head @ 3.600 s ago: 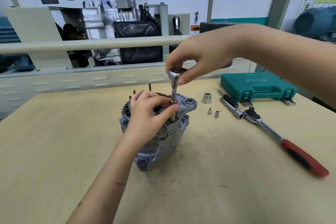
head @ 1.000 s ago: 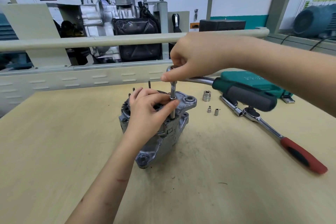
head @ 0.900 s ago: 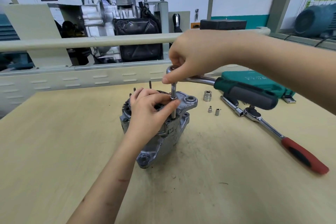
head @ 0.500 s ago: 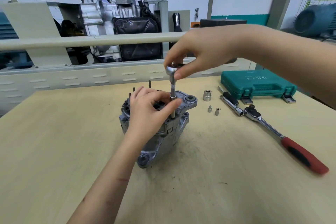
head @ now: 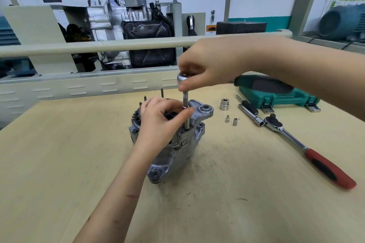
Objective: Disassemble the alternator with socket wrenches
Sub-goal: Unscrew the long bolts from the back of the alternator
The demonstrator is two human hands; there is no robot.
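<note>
The grey alternator (head: 177,144) stands on end in the middle of the wooden table (head: 59,163). A socket extension (head: 185,100) rises upright from its top flange. My left hand (head: 162,120) rests on the alternator's top, its thumb and forefinger pinching the extension low down. My right hand (head: 213,65) grips the chrome head of the green-handled ratchet (head: 182,78) on top of the extension. The ratchet's handle (head: 266,85) points right under my forearm and is blurred.
A red-handled ratchet (head: 308,152) and a loose extension bar (head: 249,112) lie to the right. One large socket (head: 224,104) and two small sockets (head: 227,119) stand beside the alternator. A green tool case (head: 280,98) sits at the back right. A rail and engine display stand behind the table.
The green handle has swung: it pointed right a second ago, was hidden behind my arm half a second ago, and shows at the right again. My left hand has stayed put.
</note>
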